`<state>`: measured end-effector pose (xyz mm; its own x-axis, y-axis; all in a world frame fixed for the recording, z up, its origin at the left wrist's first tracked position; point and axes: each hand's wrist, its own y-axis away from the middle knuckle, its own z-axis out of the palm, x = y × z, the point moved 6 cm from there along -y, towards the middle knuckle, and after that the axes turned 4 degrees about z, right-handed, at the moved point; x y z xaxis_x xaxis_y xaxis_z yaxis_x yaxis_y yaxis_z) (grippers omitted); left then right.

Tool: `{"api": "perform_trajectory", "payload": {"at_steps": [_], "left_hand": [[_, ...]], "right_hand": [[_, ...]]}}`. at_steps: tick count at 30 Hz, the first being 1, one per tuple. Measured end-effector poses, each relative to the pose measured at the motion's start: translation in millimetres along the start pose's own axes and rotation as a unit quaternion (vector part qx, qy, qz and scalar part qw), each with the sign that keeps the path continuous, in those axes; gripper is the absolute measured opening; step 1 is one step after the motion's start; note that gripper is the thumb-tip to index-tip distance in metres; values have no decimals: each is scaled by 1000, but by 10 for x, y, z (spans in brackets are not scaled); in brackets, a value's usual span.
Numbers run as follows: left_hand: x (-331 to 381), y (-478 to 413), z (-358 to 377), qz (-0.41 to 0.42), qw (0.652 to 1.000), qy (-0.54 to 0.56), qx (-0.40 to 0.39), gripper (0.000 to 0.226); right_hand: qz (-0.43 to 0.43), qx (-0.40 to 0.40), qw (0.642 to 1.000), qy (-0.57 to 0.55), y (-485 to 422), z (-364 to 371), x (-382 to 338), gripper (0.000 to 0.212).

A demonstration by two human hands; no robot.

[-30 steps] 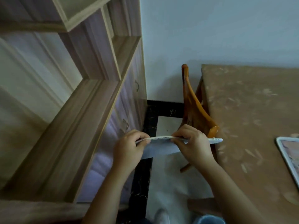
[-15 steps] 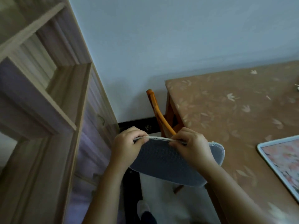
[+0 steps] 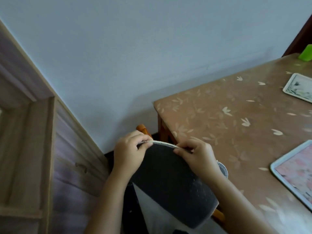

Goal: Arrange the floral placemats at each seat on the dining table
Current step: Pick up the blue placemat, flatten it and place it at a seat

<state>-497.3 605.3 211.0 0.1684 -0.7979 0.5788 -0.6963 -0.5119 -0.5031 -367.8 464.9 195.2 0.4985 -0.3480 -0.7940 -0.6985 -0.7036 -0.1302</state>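
Head cam's looking down at the corner of your brown dining table with its glossy leaf-print cover, set against a plain pale blue wall. There's a light wooden panelled cabinet on the left and an orange wooden chair poking up behind your hands. Your left hand and right hand both pinch the cream stitched edge of a grey-backed placemat, held up just beside the table's edge with the nubby underside facing you. A pink floral placemat and a paler white-bordered mat lie flat on the table.
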Motion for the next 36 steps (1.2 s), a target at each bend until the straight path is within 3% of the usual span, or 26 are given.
{"api": "perform_trajectory", "payload": {"at_steps": [4,12,18,25,31,34,36], "left_hand": [[-10,-450,217,38,999,-14,-19,6],[54,-1456,803,86,993,-1,-84,2],[242,-2094,1332,125,983,39,-130,8],[722,-2646,1811,179,966,120,-145,11],[1054,-2919,2292,185,943,247,-126,6],[933,-2760,2670,204,926,267,-174,11],[706,-2544,2963,204,913,259,-240,12]], "right_hand": [[57,27,997,-44,-327,-114,179,34],[127,66,987,-67,-1046,-529,602,14],[137,126,980,-70,-1401,-1001,852,21],[126,226,965,39,-1547,-1763,815,15],[102,368,906,181,-1542,-2242,763,4],[143,404,885,181,-1426,-2087,1068,7],[190,385,884,184,-1315,-1800,1383,7]]}}
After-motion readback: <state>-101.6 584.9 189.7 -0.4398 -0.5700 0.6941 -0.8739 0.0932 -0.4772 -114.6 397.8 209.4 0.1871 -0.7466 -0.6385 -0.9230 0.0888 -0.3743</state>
